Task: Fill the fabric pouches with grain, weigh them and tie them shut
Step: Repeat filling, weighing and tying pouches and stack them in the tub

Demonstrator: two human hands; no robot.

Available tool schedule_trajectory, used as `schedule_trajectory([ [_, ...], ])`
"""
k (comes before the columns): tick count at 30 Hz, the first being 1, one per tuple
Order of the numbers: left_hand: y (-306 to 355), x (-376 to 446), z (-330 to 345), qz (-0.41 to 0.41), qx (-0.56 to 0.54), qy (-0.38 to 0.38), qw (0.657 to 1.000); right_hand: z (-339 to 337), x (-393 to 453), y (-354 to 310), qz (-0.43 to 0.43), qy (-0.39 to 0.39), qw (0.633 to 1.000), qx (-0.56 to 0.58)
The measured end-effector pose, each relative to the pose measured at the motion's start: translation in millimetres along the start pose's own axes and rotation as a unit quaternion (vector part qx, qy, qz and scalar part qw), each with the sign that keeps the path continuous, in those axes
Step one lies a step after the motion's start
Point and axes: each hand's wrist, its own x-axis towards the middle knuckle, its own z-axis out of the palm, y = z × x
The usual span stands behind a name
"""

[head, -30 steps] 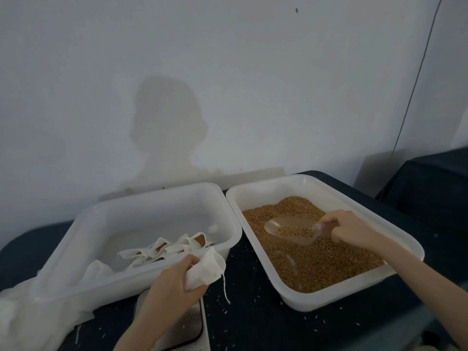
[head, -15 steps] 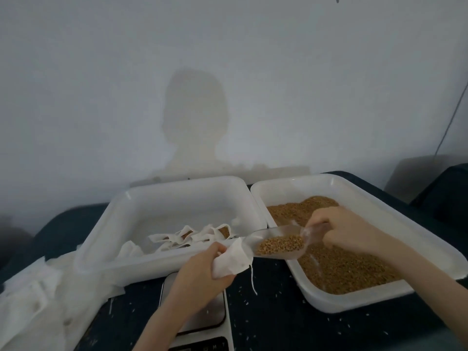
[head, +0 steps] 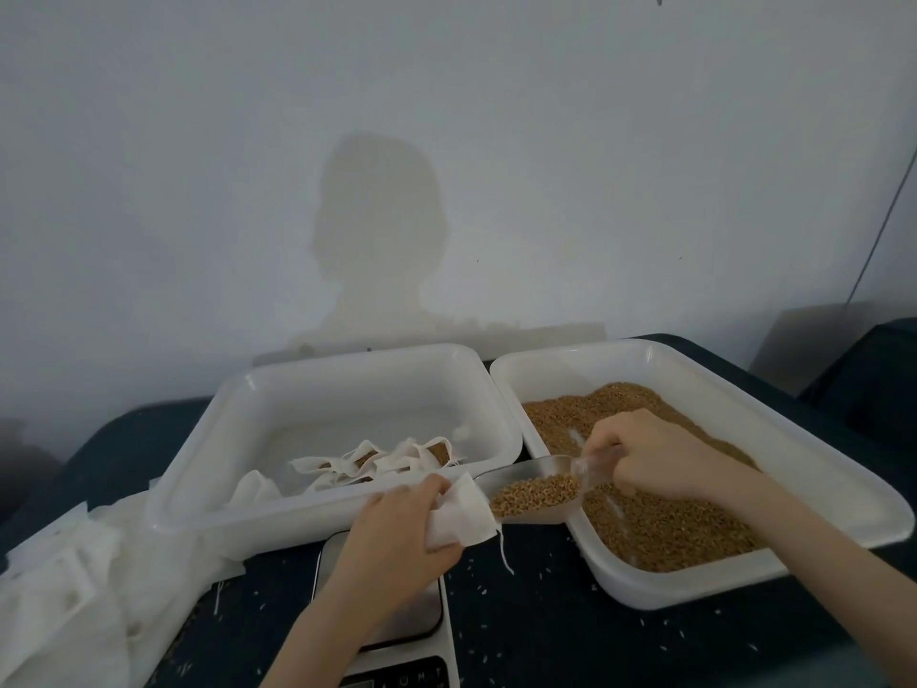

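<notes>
1. Gripped in the left hand [head: 397,531] above the silver kitchen scale [head: 392,623], a small white fabric pouch [head: 459,513] is held at its mouth.
2. Pinched by the right hand [head: 665,456], a clear plastic scoop [head: 533,489] of brown grain [head: 538,491] is presented at the pouch; filling is judged under way, and a tilt is called for next.
3. Behind, finished pouches [head: 377,461] are seen in the white plastic tray [head: 347,369].

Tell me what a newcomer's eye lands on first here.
First, the clear scoop heaped with brown grain, held by the right hand at the mouth of the white fabric pouch that the left hand grips above the scale. Next, the right tray spread with grain and the left tray holding filled pouches, side by side on the dark table.
</notes>
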Motion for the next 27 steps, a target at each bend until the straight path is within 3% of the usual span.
schedule_trajectory([
  [16,12.9,-0.6,-3.0,-0.017,-0.102,-0.032,0.994,-1.4,-3.2,-16.5,-0.002,0.023,0.998,-0.053],
  [20,17.4,2.1,3.1,-0.014,-0.105,-0.014,0.994,-11.0,-3.9,-33.3,-0.026,0.093,0.985,-0.143],
  [27,25.0,4.0,20.5,-0.056,-0.181,0.07,0.979,-25.4,1.0,-59.6,-0.123,0.22,0.916,-0.311],
])
